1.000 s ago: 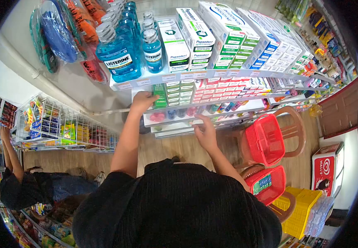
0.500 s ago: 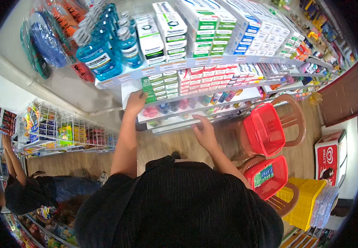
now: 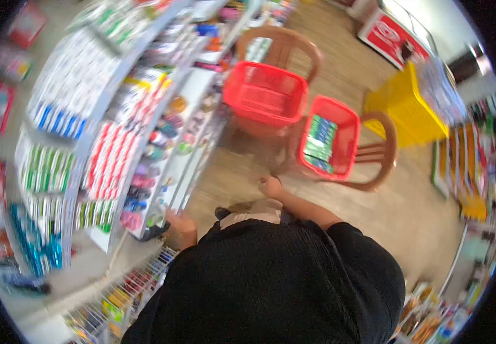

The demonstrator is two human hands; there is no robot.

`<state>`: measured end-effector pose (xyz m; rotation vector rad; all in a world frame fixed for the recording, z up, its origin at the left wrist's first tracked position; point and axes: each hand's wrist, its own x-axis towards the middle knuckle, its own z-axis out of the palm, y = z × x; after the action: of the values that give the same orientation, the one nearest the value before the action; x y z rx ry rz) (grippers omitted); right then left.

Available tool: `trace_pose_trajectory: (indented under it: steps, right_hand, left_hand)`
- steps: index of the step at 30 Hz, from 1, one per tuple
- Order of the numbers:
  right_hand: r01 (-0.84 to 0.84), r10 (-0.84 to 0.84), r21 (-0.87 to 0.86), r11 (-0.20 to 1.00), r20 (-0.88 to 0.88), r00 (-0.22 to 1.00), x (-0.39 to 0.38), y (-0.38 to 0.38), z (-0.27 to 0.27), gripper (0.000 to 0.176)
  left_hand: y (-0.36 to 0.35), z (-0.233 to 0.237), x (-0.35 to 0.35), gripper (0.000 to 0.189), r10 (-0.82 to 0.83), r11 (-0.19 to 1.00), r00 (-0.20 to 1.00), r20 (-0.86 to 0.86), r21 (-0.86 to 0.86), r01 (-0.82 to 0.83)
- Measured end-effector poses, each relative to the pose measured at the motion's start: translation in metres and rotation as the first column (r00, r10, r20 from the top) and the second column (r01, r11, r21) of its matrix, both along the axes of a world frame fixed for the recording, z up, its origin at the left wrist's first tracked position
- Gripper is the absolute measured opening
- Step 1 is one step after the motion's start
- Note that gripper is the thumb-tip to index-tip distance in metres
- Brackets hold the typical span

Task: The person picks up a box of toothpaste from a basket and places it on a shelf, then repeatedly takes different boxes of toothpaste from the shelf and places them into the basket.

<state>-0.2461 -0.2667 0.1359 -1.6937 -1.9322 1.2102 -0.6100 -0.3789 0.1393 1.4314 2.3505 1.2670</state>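
Observation:
My left hand (image 3: 180, 227) is low beside the end of the toiletries shelf (image 3: 126, 198), smeared by motion; its fingers and anything in them cannot be made out. In front of my body, above the floor, my right hand (image 3: 269, 187) has its fingers curled in, and no item shows in it. Just beyond it, a red shopping basket (image 3: 348, 114) holds green-and-white boxes (image 3: 320, 140) and rests on a brown chair (image 3: 388, 140). Another red basket (image 3: 248, 106) sits on a second brown chair (image 3: 308, 46), closer to the shelf.
Stacked toothpaste boxes (image 3: 110, 160) and blue mouthwash bottles (image 3: 53, 252) fill the shelf on the left. A wire rack (image 3: 139, 286) stands at the lower left. Yellow crates (image 3: 400, 106), a red-fronted freezer (image 3: 385, 34) and another shelf (image 3: 460, 166) are on the right.
My view has swung right toward the baskets. My left hand has left the green box on the shelf and come down close to my body. My right hand's spread fingers have curled in.

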Motion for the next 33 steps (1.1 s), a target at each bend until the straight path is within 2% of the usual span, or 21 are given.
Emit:
trace_pose_trajectory:
  steps: [1, 2, 3, 4, 5, 6, 7, 8, 9, 11, 13, 15, 17, 19, 21, 22, 25, 27, 28, 31, 33]
  right_hand:
    - [0.059, -0.059, -0.016, 0.998, 0.002, 0.998, 0.029, -0.002, -0.02, 0.035]
    - [0.19, -0.191, -0.085, 0.978, -0.01, 0.981, 0.058, -0.006, -0.043, 0.035]
    - [0.307, -0.313, -0.153, 0.939, -0.014, 0.95, 0.084, -0.01, -0.059, 0.034]
    - [0.341, -0.348, -0.167, 0.925, -0.009, 0.938, 0.11, -0.014, -0.068, 0.034]
    - [0.471, -0.486, -0.235, 0.85, -0.004, 0.874, 0.136, -0.019, -0.076, 0.035]
    - [0.584, -0.609, -0.297, 0.755, 0.012, 0.793, 0.157, -0.02, -0.081, 0.035]
    - [0.603, -0.628, -0.306, 0.737, 0.021, 0.778, 0.174, -0.018, -0.069, 0.035]
    - [0.684, -0.793, -0.47, 0.558, -0.058, 0.607, 0.19, -0.015, -0.043, 0.033]
    - [0.692, -0.916, -0.627, 0.359, -0.093, 0.391, 0.207, -0.012, -0.027, 0.03]
    - [0.68, -0.946, -0.663, 0.311, -0.145, 0.291, 0.242, -0.004, -0.031, 0.034]
    - [0.691, -0.981, -0.704, 0.164, -0.193, 0.036, 0.271, 0.009, -0.039, 0.039]
    - [0.649, -0.969, -0.74, 0.176, -0.245, -0.016, 0.298, 0.018, -0.058, 0.038]
    - [0.446, -0.943, -0.886, 0.125, -0.246, -0.224, 0.319, 0.031, -0.09, 0.032]
    - [0.358, -0.949, -0.933, 0.048, -0.154, -0.274, 0.333, 0.044, -0.119, 0.027]
    - [0.127, -0.926, -0.979, -0.158, 0.102, -0.363, 0.339, 0.053, -0.141, 0.031]
    - [0.125, -0.924, -0.978, -0.169, 0.113, -0.365, 0.338, 0.056, -0.148, 0.031]
    - [0.227, -0.965, -0.959, -0.172, 0.118, -0.234, 0.333, 0.059, -0.155, 0.039]
    - [0.166, -0.961, -0.965, -0.202, 0.163, -0.222, 0.333, 0.057, -0.192, 0.038]
    - [0.24, -0.971, -0.95, -0.198, 0.156, -0.181, 0.328, 0.062, -0.168, 0.037]
    - [0.303, -0.974, -0.929, -0.211, 0.172, -0.149, 0.322, 0.064, -0.166, 0.04]
    - [0.434, -0.983, -0.883, -0.181, 0.154, -0.096, 0.316, 0.075, -0.144, 0.057]
  left_hand:
    - [0.0, -0.047, 0.006, 0.059, -0.165, 0.978, 0.976, 0.139, -0.103, 0.18]
    - [0.013, -0.039, 0.031, 0.058, -0.373, 0.779, 0.907, 0.196, -0.465, 0.421]
    - [0.028, -0.027, 0.064, 0.056, -0.516, 0.409, 0.797, 0.314, -0.727, 0.552]
    - [0.045, -0.023, 0.096, 0.056, -0.312, 0.201, 0.652, 0.691, -0.623, 0.756]
    - [0.061, -0.018, 0.128, 0.056, 0.002, 0.058, 0.414, 0.91, -0.413, 0.909]
    - [0.075, -0.01, 0.157, 0.056, 0.003, 0.027, 0.413, 0.911, -0.413, 0.91]
    - [0.087, -0.002, 0.186, 0.055, 0.01, -0.129, 0.412, 0.911, -0.407, 0.904]
    - [0.099, 0.001, 0.214, 0.054, 0.02, -0.279, 0.411, 0.911, -0.39, 0.878]
    - [0.115, 0.0, 0.241, 0.054, 0.028, -0.299, 0.41, 0.912, -0.384, 0.873]
    - [0.155, -0.007, 0.295, 0.056, 0.057, -0.376, 0.455, 0.888, -0.403, 0.834]
    - [0.191, -0.014, 0.351, 0.057, 0.17, -0.273, 0.426, 0.889, -0.373, 0.887]
    - [0.22, -0.013, 0.41, 0.05, 0.295, -0.114, 0.35, 0.889, -0.331, 0.937]
    - [0.248, -0.034, 0.458, 0.046, 0.427, -0.082, 0.337, 0.839, -0.335, 0.939]
    - [0.267, -0.067, 0.49, 0.043, 0.554, -0.047, 0.313, 0.772, -0.346, 0.937]
    - [0.274, -0.114, 0.51, 0.039, 0.812, -0.086, 0.318, 0.489, -0.439, 0.895]
    - [0.275, -0.115, 0.52, 0.041, 0.796, -0.101, 0.393, 0.461, -0.538, 0.837]
    - [0.267, -0.165, 0.524, 0.036, 0.785, -0.1, 0.411, 0.463, -0.559, 0.823]
    - [0.265, -0.183, 0.525, 0.034, 0.821, -0.086, 0.391, 0.417, -0.585, 0.806]
    - [0.263, -0.189, 0.526, 0.033, 0.852, -0.07, 0.366, 0.374, -0.612, 0.788]
    - [0.263, -0.19, 0.528, 0.029, 0.817, -0.12, 0.425, 0.389, -0.606, 0.786]
    - [0.262, -0.155, 0.53, 0.027, 0.773, -0.049, 0.399, 0.494, -0.58, 0.813]
